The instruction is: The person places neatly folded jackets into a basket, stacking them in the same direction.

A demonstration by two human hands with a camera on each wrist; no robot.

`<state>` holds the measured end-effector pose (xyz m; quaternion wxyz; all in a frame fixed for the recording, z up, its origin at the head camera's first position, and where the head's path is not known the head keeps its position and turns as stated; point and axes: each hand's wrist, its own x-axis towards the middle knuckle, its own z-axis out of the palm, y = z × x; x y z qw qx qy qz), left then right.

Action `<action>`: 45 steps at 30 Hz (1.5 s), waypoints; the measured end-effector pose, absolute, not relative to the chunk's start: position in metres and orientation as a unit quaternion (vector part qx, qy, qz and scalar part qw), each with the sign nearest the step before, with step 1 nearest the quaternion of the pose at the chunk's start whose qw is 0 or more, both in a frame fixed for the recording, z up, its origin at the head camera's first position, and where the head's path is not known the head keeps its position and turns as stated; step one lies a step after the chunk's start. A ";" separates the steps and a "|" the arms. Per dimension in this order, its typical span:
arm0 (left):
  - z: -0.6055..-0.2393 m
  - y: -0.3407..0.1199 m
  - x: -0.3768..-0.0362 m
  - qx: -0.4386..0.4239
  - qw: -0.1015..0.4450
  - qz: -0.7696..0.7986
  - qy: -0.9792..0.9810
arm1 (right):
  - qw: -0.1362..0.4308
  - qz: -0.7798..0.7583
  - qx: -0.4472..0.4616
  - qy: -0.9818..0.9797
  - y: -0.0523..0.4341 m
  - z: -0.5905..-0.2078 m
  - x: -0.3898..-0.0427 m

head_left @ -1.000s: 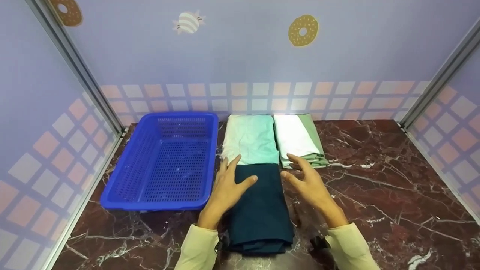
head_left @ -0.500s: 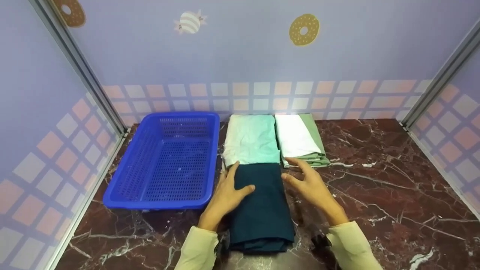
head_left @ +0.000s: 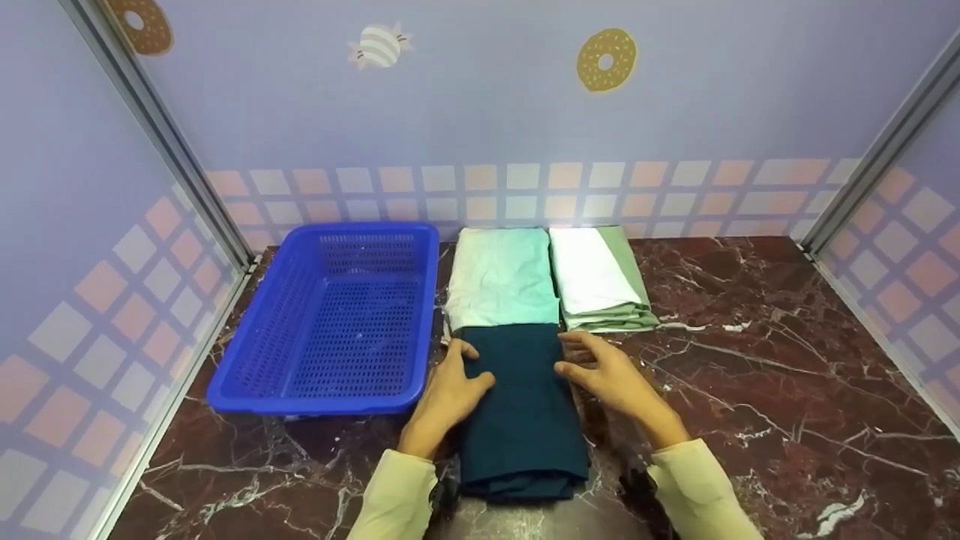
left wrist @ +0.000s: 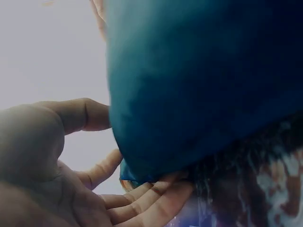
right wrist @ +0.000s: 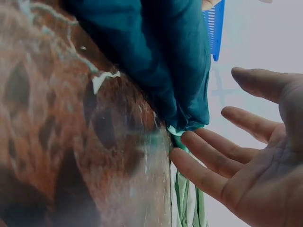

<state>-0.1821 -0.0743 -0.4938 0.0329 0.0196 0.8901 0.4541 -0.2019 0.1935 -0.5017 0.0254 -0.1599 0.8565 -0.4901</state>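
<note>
A folded navy garment point(head_left: 525, 409) lies lengthwise on the table between the two hands. Along its left edge is my left hand point(head_left: 450, 397); in the left wrist view its thumb point(left wrist: 90, 115) reaches the cloth's side and its fingers point(left wrist: 147, 203) lie at the far lower corner. On the opposite side my right hand point(head_left: 611, 379) has its fingertips close to the garment's right edge. The right wrist view shows those fingers point(right wrist: 203, 172) spread beside the cloth, with nothing in the palm. A folded pale mint cloth point(head_left: 502, 277) lies directly behind the navy one.
An open blue plastic basket point(head_left: 420, 322) with perforated sides stands left of the cloths. To the right of the mint cloth lies a folded white and green one point(head_left: 600, 281). Printed wall panels point(head_left: 480, 112) bound the dark red marbled table point(head_left: 787, 375) at back and sides.
Both hands have drawn slightly back toward the body and closer to the navy garment's edges, the left fingers bending more. The basket and the folded cloths have stayed in place.
</note>
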 end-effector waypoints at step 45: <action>-0.510 -0.078 -0.190 0.060 0.004 0.528 0.847 | 0.125 -0.565 -0.143 0.803 0.198 -0.527 -0.202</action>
